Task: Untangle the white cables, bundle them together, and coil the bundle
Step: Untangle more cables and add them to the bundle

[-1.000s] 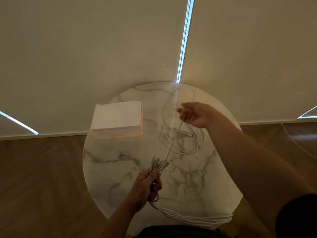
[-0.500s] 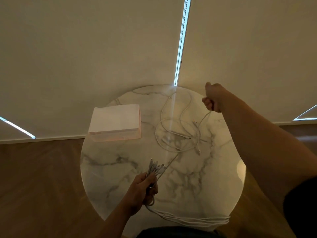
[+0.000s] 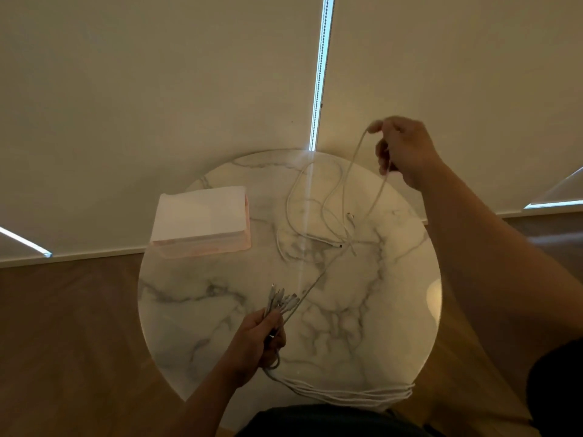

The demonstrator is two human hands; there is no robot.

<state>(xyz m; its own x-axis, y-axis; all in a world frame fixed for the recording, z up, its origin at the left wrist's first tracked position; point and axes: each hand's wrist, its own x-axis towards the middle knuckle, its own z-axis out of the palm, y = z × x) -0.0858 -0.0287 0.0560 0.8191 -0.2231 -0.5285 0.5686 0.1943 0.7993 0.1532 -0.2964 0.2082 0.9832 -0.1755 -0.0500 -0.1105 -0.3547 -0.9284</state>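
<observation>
Your left hand point(image 3: 258, 339) is fisted round the bundle point(image 3: 347, 394) over the near part of the table point(image 3: 195, 298). The plugs point(image 3: 280, 302) fan out of the fist, pointing away from you and slightly right. The bundle's tails leave below the fist and run along the near rim, long axis left-right, draping off at the right. Your right hand point(image 3: 403, 149) is raised beyond the far-right rim, fingers curled, pinching one cable point(image 3: 352, 165) into a hanging loop. One leg drops into the tangle point(image 3: 315, 222); the other runs diagonally down-left, fairly straight, to your left fist. The tangle lies far-centre on the table, loose loops crossing each other, with a couple of free plug ends showing at its right side. Can't tell which strand lies over which, light is too low. The box point(image 3: 202, 216), white top and pink sides, sits far-left on the table, near the tangle and not touching it; its side is too dim to read. Behind are pale blinds with a bright gap point(image 3: 318, 74), and wood floor point(image 3: 63, 326) all round.
</observation>
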